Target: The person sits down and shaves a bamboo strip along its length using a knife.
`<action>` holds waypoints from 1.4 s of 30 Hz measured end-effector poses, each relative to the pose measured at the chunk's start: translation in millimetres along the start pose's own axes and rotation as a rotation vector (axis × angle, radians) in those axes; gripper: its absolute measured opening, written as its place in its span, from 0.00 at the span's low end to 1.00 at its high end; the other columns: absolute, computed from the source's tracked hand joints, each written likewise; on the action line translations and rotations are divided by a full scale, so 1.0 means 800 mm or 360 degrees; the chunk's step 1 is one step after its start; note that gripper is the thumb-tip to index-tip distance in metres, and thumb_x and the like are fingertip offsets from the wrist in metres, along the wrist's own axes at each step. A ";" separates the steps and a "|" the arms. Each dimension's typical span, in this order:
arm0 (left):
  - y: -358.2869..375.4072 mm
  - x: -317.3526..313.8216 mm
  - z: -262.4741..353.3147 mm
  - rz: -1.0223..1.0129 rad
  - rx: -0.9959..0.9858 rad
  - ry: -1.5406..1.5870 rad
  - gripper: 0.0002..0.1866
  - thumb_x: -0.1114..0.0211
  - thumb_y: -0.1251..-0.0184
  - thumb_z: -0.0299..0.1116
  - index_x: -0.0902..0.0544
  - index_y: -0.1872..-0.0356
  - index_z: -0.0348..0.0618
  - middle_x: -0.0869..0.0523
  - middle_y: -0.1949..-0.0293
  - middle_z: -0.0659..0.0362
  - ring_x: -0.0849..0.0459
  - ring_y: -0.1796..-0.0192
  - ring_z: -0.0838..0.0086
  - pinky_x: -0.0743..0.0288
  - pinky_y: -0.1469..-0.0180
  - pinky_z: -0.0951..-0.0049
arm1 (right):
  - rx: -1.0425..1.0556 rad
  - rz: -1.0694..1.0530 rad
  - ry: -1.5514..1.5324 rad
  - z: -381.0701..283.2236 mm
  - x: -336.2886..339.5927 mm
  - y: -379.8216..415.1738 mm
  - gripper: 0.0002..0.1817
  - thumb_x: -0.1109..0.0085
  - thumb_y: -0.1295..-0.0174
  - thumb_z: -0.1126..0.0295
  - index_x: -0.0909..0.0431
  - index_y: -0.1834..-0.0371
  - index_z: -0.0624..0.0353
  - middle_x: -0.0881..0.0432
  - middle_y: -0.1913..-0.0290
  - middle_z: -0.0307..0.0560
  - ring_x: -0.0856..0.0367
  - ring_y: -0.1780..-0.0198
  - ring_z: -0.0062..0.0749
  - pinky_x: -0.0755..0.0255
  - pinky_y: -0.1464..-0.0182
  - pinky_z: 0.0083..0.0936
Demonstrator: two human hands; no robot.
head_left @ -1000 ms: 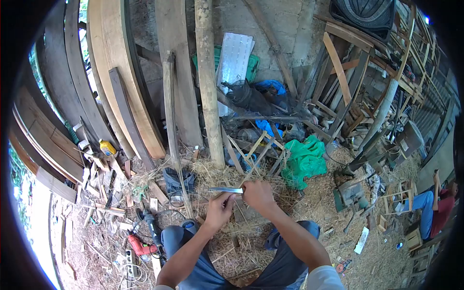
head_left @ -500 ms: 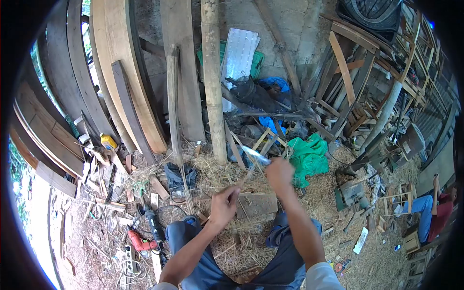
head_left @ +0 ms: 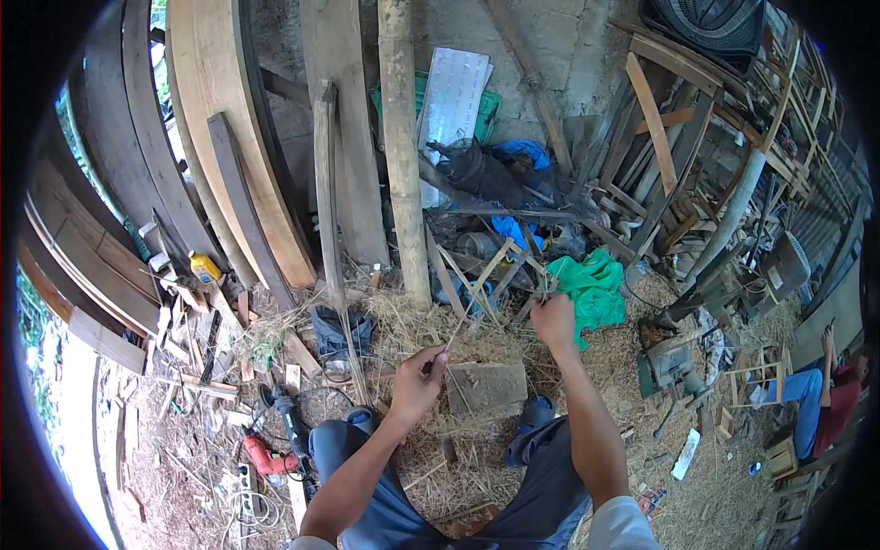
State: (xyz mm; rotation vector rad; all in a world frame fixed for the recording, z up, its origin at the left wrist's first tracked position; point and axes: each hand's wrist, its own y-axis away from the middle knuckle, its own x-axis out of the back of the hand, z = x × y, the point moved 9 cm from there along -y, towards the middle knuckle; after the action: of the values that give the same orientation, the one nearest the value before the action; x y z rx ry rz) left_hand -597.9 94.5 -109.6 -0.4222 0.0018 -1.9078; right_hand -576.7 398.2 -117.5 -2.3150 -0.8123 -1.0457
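My left hand (head_left: 417, 385) is closed, pinching a thin strip of wood or bamboo (head_left: 463, 321) that slants up and away from the fingers. To the right and a little higher, my right hand (head_left: 554, 321) is closed in a fist around a knife; its blade shows poorly now, though it was bright a moment ago. The two hands are apart. Below and between them, a wooden block (head_left: 488, 388) lies on the shavings-covered ground near my feet.
A green plastic sheet (head_left: 587, 289) lies just beyond my right hand. At left are a red drill (head_left: 268, 456) and an angle grinder (head_left: 291, 426). Planks (head_left: 344, 137) and a bamboo pole (head_left: 401, 147) stand ahead. A person (head_left: 820, 403) sits at far right.
My right hand has moved right and slightly up, away from the strip, and the knife blade has turned out of clear view. My left hand has barely moved.
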 end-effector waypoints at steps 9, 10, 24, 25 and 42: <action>0.001 -0.036 -0.011 -0.0129 0.0159 0.0429 0.11 0.40 0.31 0.31 0.17 0.51 0.40 0.23 0.76 0.68 0.32 0.76 0.90 0.42 0.80 0.84 | 0.0922 -0.0313 0.0311 -0.126 -0.052 0.115 0.10 0.43 0.44 0.63 0.16 0.72 0.55 0.18 0.77 0.56 0.17 0.75 0.48 0.23 0.70 0.40; 0.002 -0.037 -0.009 -0.0116 0.0159 0.0465 0.12 0.41 0.30 0.32 0.18 0.50 0.40 0.23 0.76 0.68 0.34 0.77 0.90 0.42 0.80 0.83 | 0.0853 -0.0306 0.0309 -0.123 -0.050 0.108 0.09 0.43 0.44 0.63 0.17 0.72 0.54 0.18 0.78 0.55 0.17 0.75 0.47 0.23 0.70 0.39; 0.010 -0.025 -0.005 -0.0202 0.0194 0.0469 0.13 0.41 0.29 0.33 0.17 0.51 0.38 0.23 0.75 0.67 0.32 0.75 0.88 0.37 0.72 0.84 | 0.0536 -0.0064 0.0443 -0.082 -0.022 0.037 0.08 0.41 0.48 0.64 0.15 0.74 0.55 0.16 0.73 0.55 0.16 0.68 0.50 0.22 0.65 0.41; 0.011 -0.023 -0.002 -0.0204 0.0155 0.0416 0.13 0.41 0.30 0.34 0.17 0.51 0.38 0.23 0.75 0.67 0.31 0.74 0.87 0.36 0.72 0.84 | 0.0464 -0.0098 0.0466 -0.080 -0.021 0.036 0.08 0.39 0.49 0.64 0.15 0.73 0.55 0.16 0.71 0.56 0.16 0.67 0.50 0.22 0.64 0.41; 0.024 -0.012 -0.013 -0.0274 0.0139 0.0329 0.12 0.41 0.30 0.31 0.17 0.51 0.39 0.19 0.72 0.63 0.27 0.70 0.84 0.31 0.66 0.80 | 0.0046 0.0080 0.0418 0.021 -0.018 -0.030 0.14 0.40 0.48 0.62 0.17 0.73 0.63 0.17 0.68 0.63 0.16 0.64 0.55 0.22 0.61 0.44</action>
State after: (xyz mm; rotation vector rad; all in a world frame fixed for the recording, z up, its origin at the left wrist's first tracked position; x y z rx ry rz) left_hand -580.4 94.0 -126.3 -0.1688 0.0193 -2.1054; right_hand -592.3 421.6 -134.9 -2.1047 -0.6579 -1.2733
